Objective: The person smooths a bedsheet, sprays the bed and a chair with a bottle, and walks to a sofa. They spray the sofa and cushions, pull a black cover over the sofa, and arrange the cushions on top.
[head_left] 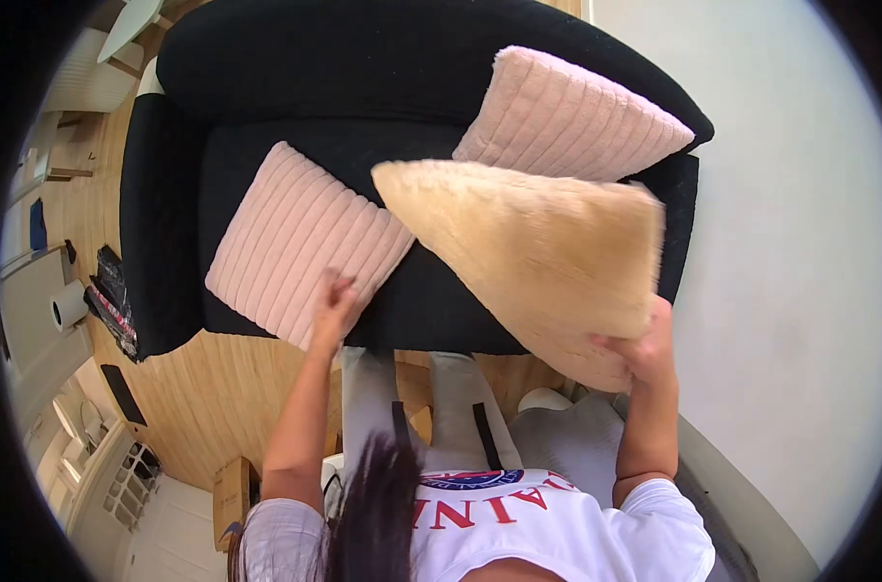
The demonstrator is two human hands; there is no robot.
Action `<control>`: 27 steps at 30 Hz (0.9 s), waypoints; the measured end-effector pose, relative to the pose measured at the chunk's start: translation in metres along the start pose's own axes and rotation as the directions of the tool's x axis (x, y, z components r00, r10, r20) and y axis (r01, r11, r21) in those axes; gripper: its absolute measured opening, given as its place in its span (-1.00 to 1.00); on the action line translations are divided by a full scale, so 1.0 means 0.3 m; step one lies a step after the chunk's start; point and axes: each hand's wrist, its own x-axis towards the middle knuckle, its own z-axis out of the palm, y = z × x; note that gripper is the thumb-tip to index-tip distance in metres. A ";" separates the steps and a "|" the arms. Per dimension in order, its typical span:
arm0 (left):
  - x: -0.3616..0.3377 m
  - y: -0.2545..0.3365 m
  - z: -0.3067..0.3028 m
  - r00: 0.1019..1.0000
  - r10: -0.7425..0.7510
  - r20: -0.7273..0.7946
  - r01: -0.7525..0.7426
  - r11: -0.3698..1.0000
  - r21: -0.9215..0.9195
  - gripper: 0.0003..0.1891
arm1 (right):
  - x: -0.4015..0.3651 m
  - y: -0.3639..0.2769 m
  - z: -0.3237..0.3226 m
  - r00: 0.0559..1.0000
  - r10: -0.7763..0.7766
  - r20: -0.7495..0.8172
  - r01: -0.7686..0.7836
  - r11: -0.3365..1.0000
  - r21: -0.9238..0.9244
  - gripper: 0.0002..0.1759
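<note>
A fluffy beige cushion [528, 242] is gripped at its lower right edge by my right hand [645, 344] and hangs tilted over the right part of the black sofa [315, 58]. My left hand [334, 306], its fingers curled and somewhat blurred, is over the lower right edge of a pink ribbed cushion [300, 242] on the left of the seat. Whether it grasps that cushion is not clear. A second pink ribbed cushion [577, 116] leans against the backrest at the right, partly behind the beige one.
A pale wall [790, 194] borders the sofa on the right. On the wooden floor [179, 398] stands a cardboard box [232, 490] at the lower left. Black plastic wrapping [114, 296] lies beside the sofa's left arm, near a white roll [69, 306].
</note>
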 end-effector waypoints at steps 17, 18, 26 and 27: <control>0.372 0.433 -0.095 0.880 -0.197 0.431 -0.219 0.638 0.738 -0.07 | 0.166 0.868 0.457 0.894 0.392 0.217 -0.388 0.920 -0.063 -0.38; 0.362 0.404 -0.121 0.886 -0.212 0.413 -0.190 0.645 0.740 -0.03 | 0.273 0.685 0.459 0.919 0.342 0.198 -0.369 0.922 0.121 -0.30; 0.131 0.452 -0.260 0.777 -0.429 0.461 0.094 0.802 0.590 -0.08 | 0.655 0.794 0.529 0.867 0.364 0.341 -0.491 0.742 0.456 -0.15; 0.094 0.508 -0.225 0.776 -0.404 0.484 0.038 0.797 0.603 -0.15 | 0.612 0.758 0.490 0.872 0.326 0.365 -0.479 0.720 0.503 -0.20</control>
